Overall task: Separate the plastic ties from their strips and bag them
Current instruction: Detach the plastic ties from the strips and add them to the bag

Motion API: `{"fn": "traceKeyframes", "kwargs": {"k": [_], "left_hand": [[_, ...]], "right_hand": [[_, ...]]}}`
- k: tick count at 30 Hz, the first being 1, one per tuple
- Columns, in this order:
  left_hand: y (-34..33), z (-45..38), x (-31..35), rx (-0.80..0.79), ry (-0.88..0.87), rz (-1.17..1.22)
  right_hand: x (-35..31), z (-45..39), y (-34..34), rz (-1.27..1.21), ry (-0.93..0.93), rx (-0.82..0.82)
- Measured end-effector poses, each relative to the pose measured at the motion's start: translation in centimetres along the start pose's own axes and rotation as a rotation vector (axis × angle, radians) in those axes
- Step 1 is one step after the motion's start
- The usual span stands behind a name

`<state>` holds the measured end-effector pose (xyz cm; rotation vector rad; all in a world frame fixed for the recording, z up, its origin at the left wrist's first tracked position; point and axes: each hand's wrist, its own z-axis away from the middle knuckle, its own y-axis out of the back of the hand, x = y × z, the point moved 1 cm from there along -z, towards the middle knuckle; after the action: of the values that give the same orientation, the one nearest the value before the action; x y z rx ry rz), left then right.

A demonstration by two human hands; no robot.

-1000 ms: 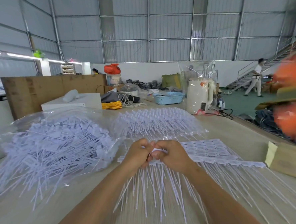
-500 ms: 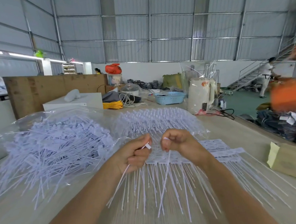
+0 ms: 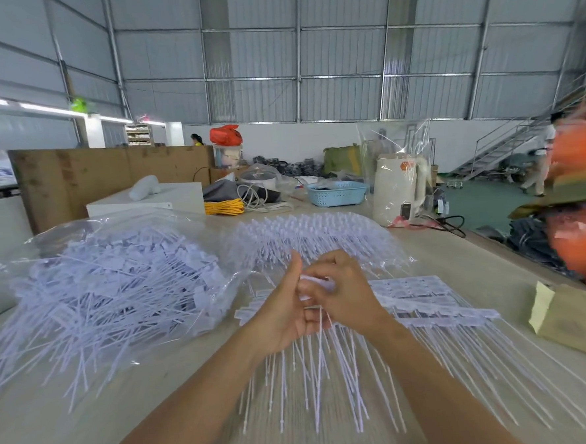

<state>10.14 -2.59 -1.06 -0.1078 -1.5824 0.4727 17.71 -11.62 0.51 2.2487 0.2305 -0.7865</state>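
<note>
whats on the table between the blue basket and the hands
In the head view, a clear bag of tie strips lies between the blue basket and the hands: left, right, both gripping a tie.

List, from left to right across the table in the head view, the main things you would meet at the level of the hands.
bag of loose ties → left hand → right hand → strips of ties → cardboard box

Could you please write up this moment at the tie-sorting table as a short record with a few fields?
Left hand: holds white ties, their tails hanging down.
Right hand: pinches the strip against the left.
Uncut strips: flat on the table, right of the hands.
Bag of loose ties: left, open toward the hands.
Second bag: behind the hands.
</note>
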Motion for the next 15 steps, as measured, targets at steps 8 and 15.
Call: {"fn": "traceKeyframes", "kwargs": {"k": [8, 15], "left_hand": [[1.6, -0.5, -0.2, 0.167, -0.026, -0.007], [0.9, -0.5, -0.2, 0.256, 0.012, -0.076]], "right_hand": [[2.2, 0.0, 1.9, -0.108, -0.156, -0.113], [2.6, 0.4, 2.4, -0.041, -0.134, -0.265]]}}
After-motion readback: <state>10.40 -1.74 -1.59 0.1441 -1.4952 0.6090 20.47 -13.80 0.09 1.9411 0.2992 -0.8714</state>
